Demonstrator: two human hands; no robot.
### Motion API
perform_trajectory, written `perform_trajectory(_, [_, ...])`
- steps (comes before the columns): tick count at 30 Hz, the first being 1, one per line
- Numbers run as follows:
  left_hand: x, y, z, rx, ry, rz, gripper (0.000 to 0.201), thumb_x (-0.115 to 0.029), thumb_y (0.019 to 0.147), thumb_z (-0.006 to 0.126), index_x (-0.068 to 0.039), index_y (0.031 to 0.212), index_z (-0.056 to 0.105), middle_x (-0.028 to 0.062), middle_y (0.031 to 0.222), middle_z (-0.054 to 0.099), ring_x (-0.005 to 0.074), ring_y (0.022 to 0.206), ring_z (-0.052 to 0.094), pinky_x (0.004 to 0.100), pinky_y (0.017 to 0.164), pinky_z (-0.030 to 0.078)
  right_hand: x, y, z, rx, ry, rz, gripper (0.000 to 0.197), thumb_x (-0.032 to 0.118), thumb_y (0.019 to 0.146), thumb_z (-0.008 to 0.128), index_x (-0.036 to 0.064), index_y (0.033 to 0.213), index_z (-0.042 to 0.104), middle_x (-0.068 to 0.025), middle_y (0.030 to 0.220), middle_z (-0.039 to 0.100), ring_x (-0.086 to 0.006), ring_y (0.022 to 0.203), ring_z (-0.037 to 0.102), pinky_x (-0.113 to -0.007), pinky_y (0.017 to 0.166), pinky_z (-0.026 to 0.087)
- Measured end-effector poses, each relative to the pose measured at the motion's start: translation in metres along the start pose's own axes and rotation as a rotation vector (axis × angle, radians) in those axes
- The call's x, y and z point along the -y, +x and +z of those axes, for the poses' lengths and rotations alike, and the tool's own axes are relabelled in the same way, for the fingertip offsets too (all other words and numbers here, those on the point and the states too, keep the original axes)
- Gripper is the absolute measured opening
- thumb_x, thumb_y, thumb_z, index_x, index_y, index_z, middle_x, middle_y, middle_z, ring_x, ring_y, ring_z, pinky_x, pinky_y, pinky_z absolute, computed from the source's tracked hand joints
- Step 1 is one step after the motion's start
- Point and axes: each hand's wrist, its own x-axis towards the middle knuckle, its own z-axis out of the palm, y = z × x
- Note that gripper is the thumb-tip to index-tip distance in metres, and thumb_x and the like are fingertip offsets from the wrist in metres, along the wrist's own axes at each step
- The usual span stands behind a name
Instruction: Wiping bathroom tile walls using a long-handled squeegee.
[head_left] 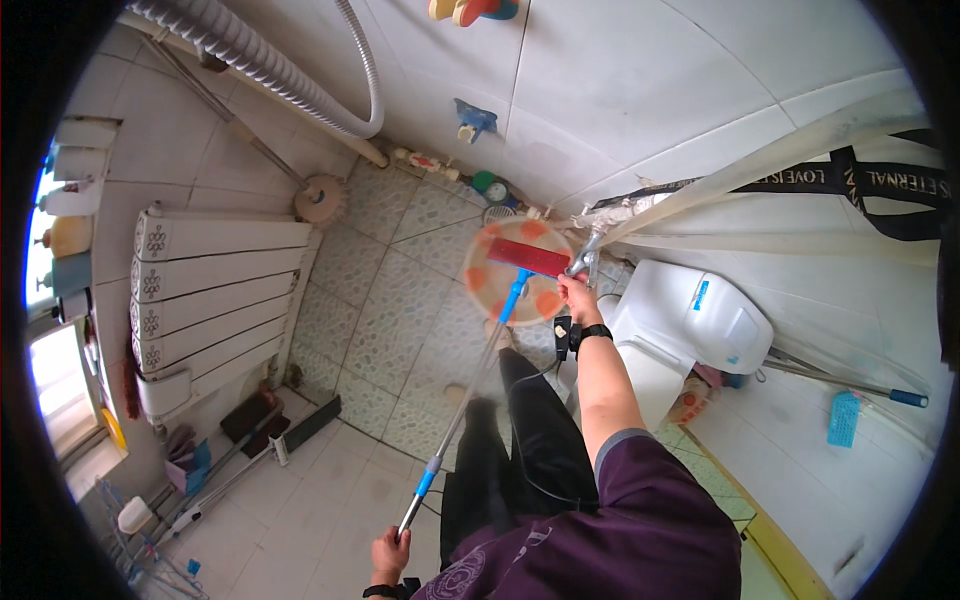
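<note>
My left hand (390, 556) is closed around the end of a silver and blue pole at the lower edge. The pole belongs to a flat mop with a red head (528, 256). That head is over a round basin (487, 300) with an orange pattern, standing on the floor. At the right end of the mop head, my right hand (577, 298) has its fingers curled, right below a metal tap (592, 250). Whether they grip the tap or the mop's edge, I cannot tell. A black band and a dark device are at the right wrist.
A white toilet (690, 320) stands right of my right arm. On the left is a white radiator (220, 290), with a plunger-like long-handled tool (320, 200) behind it. A broom (305, 425) lies lower left. Grey hoses hang above, and a pole (850, 378) leans right.
</note>
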Motion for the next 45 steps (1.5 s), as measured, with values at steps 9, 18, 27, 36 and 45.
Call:
perform_trajectory(9, [0.006,0.007,0.002,0.028,-0.010,0.001,0.027,-0.032,0.074,0.056,-0.006,0.070,0.052,0.0147,0.057,0.054,0.0345,0.055,0.053,0.0416,0.049,0.042,0.007,-0.014,-0.018,-0.079,0.018,0.052,0.014,0.002,0.071,0.058,0.0049,0.084,0.054,-0.0008,0.061,0.052,-0.0088,0.046,0.047,-0.020,0.039,0.035])
perform_trajectory(18, [-0.011,0.014,-0.004,0.051,0.034,0.128,0.027,-0.030,0.073,0.056,-0.005,0.066,0.050,0.0141,0.054,0.052,0.0344,0.054,0.052,0.0412,0.049,0.041,0.020,-0.035,-0.089,-0.255,0.063,0.053,0.029,0.000,0.071,0.059,0.0016,0.099,0.049,-0.0050,0.066,0.054,-0.0109,0.050,0.049,-0.022,0.043,0.039])
perform_trajectory(27, [0.007,-0.003,0.005,0.044,0.002,0.096,0.026,-0.032,0.073,0.056,-0.006,0.069,0.055,0.0137,0.057,0.055,0.0334,0.056,0.054,0.0415,0.050,0.043,0.018,-0.040,-0.069,-0.179,0.036,0.038,0.037,0.002,0.071,0.059,0.0000,0.106,0.045,-0.0052,0.065,0.054,-0.0112,0.049,0.049,-0.022,0.040,0.038])
perform_trajectory(36, [0.009,-0.014,0.015,0.038,-0.040,0.026,0.027,-0.032,0.074,0.055,-0.005,0.071,0.055,0.0153,0.058,0.054,0.0349,0.056,0.053,0.0421,0.051,0.042,0.023,-0.035,-0.022,-0.048,-0.146,-0.014,0.009,0.005,0.073,0.058,0.0062,0.074,0.050,-0.0033,0.061,0.053,-0.0092,0.049,0.049,-0.021,0.041,0.039])
perform_trajectory(45, [-0.002,-0.008,0.015,0.109,-0.012,0.035,0.029,-0.036,0.075,0.054,-0.007,0.069,0.054,0.0145,0.059,0.055,0.0350,0.058,0.053,0.0425,0.051,0.042,0.026,-0.038,-0.074,-0.155,-0.064,0.041,0.035,0.001,0.072,0.058,0.0015,0.105,0.045,-0.0071,0.069,0.054,-0.0122,0.051,0.050,-0.023,0.044,0.041])
